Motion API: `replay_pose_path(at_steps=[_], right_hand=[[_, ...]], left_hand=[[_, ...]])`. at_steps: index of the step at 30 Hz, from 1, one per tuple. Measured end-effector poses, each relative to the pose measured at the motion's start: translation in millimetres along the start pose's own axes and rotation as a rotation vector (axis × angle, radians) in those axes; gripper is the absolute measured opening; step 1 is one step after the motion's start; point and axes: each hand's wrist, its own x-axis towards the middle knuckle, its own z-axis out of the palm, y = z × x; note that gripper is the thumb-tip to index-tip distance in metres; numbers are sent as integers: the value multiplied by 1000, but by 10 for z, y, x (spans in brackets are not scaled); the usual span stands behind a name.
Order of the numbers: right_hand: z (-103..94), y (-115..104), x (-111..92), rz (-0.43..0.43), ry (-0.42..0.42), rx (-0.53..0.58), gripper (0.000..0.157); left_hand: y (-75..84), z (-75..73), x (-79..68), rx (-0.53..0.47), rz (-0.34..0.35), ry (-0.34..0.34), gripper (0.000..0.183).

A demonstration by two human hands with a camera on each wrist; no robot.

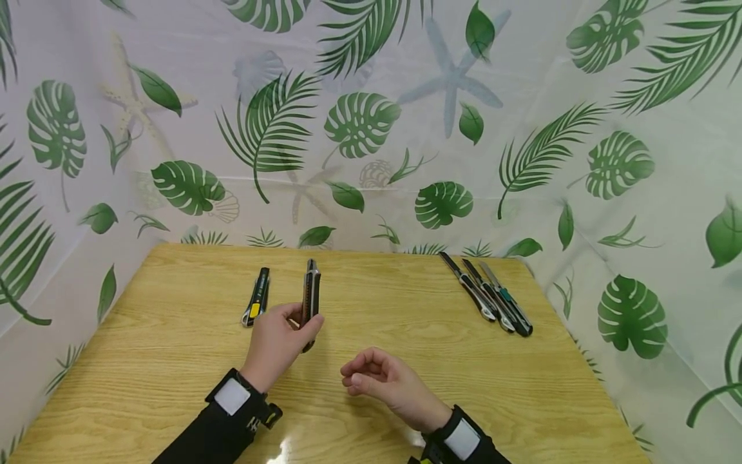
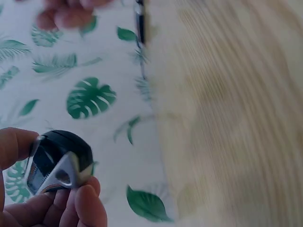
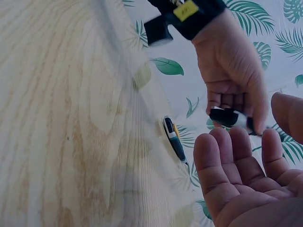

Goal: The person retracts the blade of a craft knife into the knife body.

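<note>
- Now my left hand (image 1: 279,343) pinches a utility knife (image 1: 312,293) between thumb and fingers, above the bench (image 1: 394,296), left of middle.
- My right hand (image 1: 391,385), nearer me, is loosely curled, grasping nothing.
- Left of the held knife lies a black-and-yellow knife (image 1: 258,296).
- Three knives (image 1: 489,293) lie side by side at far right, blades toward the far edge.
- Open wood stretches between both groups; leafy cloth (image 1: 371,212) rises behind the far edge.

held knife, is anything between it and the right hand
Nothing separate visibly stands between the held knife and the right hand; the head view shows wood tabletop in the gap. Only the left hand is in the way, its thumb lying across the lower part.
</note>
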Motion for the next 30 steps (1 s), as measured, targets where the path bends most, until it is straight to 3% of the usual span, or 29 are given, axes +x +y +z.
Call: replay_pose_path(at_steps=[7, 13, 23, 30], right_hand=[[-56, 48, -2, -14, 12, -25, 28], [-71, 66, 3, 21, 24, -48, 29], [-84, 58, -18, 45, 68, -110, 30], [-106, 76, -8, 69, 79, -143, 29]], left_hand=[[-327, 70, 402, 220, -66, -54, 32], [-467, 133, 631, 355, -147, -112, 36], [-588, 208, 831, 487, -174, -185, 35], [-610, 267, 874, 544, -187, -187, 35]])
